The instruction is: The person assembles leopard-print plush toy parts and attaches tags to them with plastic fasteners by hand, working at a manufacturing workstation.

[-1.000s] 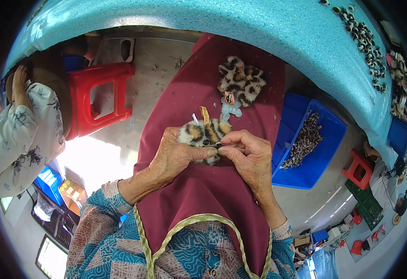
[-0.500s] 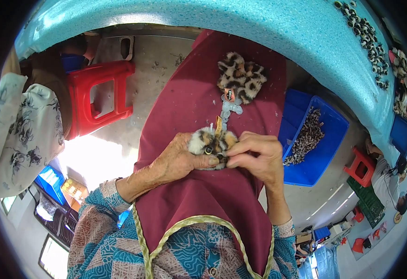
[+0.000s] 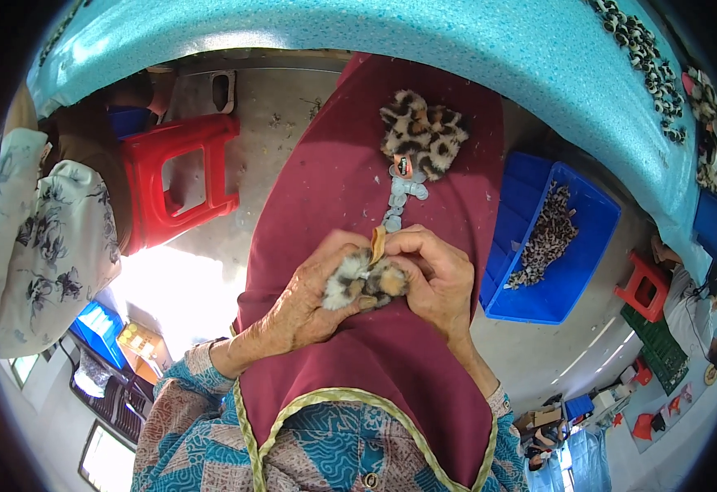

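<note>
Over my lap I hold a small plush animal head (image 3: 358,283) of white, orange and dark fur, pinched between both hands. My left hand (image 3: 316,283) wraps its left side, the thumb pressed along the lower edge. The fingers of my right hand (image 3: 432,275) close on its upper right side, beside a tan strip (image 3: 377,244) that sticks up from the fur. The front of the head is mostly hidden. Farther up the maroon apron (image 3: 317,180) lie several translucent plastic discs (image 3: 398,201), an orange-and-black tag (image 3: 402,166) and a leopard-print plush piece (image 3: 424,135).
A blue bin (image 3: 575,283) with small brown-and-white fur bits (image 3: 545,246) stands on the floor at right. The turquoise-covered table (image 3: 424,45) curves across the far side, with rows of black-and-white pieces (image 3: 649,61) on it. Left are a red stool (image 3: 137,189) and a seated person (image 3: 55,246).
The plush head has turned and tipped, so its yellow eye no longer shows. My right hand has shifted left and upward, from the muzzle to beside the tan strip.
</note>
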The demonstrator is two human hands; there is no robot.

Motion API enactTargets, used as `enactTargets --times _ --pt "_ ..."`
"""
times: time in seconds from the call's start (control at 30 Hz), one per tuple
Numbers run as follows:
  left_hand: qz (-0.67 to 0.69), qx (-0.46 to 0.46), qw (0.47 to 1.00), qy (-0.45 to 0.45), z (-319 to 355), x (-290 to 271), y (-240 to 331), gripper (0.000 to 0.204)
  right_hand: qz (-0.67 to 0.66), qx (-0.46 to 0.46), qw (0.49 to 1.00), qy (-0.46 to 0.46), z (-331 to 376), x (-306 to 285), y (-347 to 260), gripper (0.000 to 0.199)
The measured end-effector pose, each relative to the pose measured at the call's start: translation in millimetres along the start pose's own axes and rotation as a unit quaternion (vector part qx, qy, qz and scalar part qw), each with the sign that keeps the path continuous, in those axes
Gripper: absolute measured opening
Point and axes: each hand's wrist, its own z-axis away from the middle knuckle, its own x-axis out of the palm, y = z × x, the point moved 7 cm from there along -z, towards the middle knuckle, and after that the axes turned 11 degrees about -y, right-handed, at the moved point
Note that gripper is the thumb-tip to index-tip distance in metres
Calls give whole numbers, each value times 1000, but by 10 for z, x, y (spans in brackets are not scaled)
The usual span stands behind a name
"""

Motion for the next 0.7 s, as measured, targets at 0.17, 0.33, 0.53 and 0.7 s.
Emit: enactTargets --times 0.17,0.33,0.53,0.7 --pt "-51 44 997 34 99 -54 79 31 -25 -52 997 42 -5 48 -160 19" --pt "-105 254 961 39 204 -121 402 29 40 -240 970 31 94 113 -596 19" --pt "-223 309 924 38 372 -136 534 39 64 -290 955 -4 140 248 -807 27" --pt "-175 343 923 13 436 -137 511 44 66 -305 950 -29 181 258 -835 24"
